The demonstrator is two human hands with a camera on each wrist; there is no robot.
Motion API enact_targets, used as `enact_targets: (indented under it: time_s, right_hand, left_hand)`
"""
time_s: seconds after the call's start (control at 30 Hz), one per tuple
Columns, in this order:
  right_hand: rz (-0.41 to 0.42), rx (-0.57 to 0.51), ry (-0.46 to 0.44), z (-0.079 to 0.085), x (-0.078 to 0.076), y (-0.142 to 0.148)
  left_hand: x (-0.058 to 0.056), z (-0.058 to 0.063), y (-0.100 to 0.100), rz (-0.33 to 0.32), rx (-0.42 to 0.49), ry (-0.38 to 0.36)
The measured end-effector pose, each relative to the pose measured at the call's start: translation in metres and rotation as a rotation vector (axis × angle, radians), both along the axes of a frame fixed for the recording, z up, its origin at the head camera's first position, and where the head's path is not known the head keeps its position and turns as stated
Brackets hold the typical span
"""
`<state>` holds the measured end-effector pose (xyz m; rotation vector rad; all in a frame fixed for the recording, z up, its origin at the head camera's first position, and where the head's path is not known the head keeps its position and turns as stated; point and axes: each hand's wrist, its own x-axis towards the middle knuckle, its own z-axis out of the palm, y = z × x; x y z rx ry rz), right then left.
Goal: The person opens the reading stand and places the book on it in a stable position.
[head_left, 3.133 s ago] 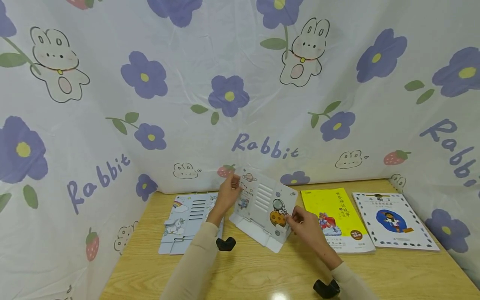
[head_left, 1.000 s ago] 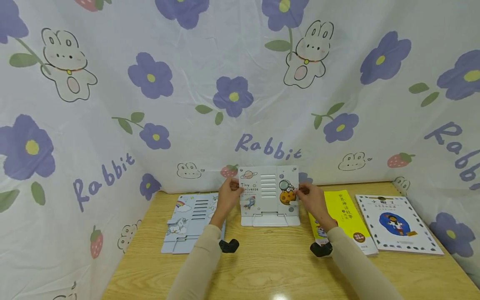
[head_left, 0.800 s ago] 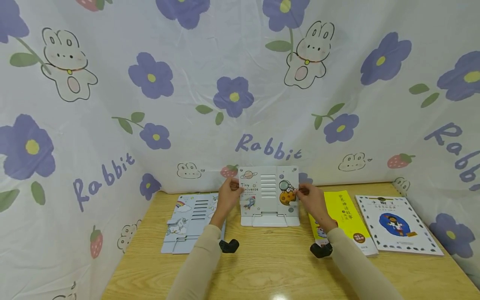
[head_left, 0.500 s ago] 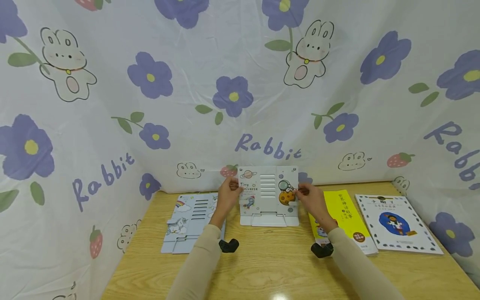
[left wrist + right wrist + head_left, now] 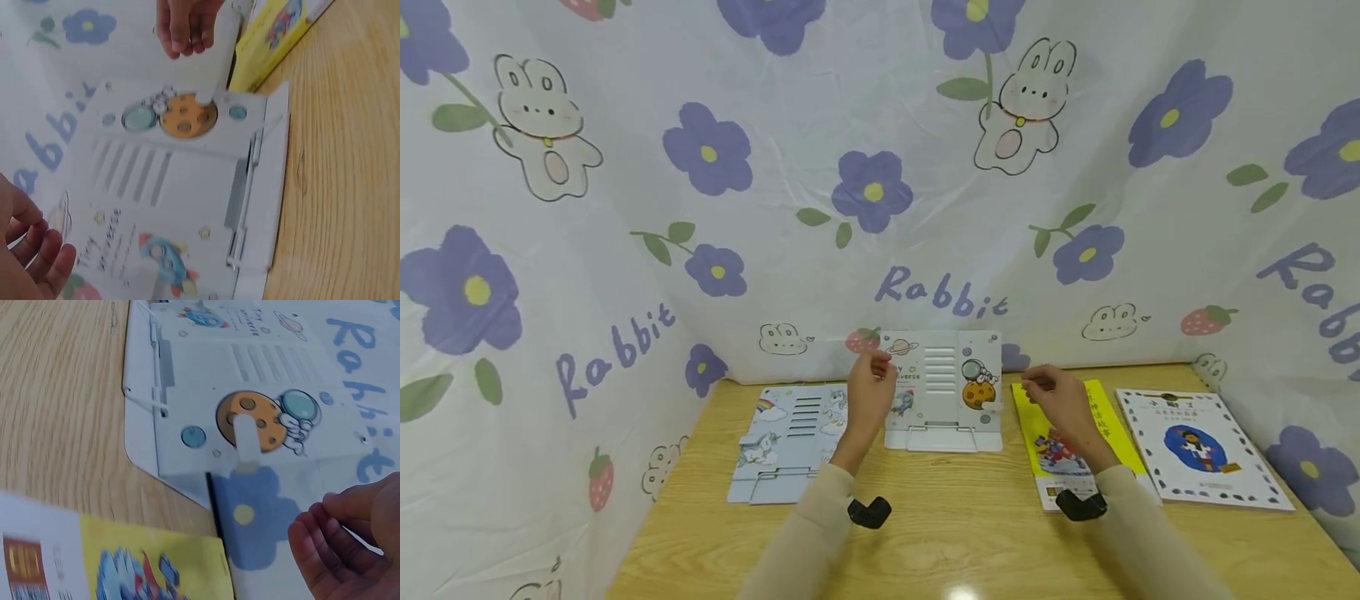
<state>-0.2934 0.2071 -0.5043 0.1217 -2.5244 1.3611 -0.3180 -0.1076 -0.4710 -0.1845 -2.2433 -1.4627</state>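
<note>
Hands (image 5: pixel 868 393) released, book stand (image 5: pixel 942 392) upright

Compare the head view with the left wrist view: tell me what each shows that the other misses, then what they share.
Only the head view shows the flat unicorn book stand, the white-bordered book and the rabbit-print cloth in full. Only the left wrist view shows the wire page holder on the ledge close up. Both show the upright space-print book stand, the yellow book, the left hand and the right hand, neither touching the stand.
</note>
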Motion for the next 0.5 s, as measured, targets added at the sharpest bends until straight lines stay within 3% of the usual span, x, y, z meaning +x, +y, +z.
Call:
enact_targets:
  time_s: [0.27, 0.5]
  right_hand:
    - [-0.074, 0.064, -0.019, 0.006, 0.015, 0.039]
    - [-0.152, 0.100, -0.045, 0.005, 0.028, 0.065]
  left_hand:
    - [0.036, 0.004, 0.039, -0.154, -0.027, -0.098]
    - [0.057, -0.008, 0.065, -0.303, 0.029, -0.182]
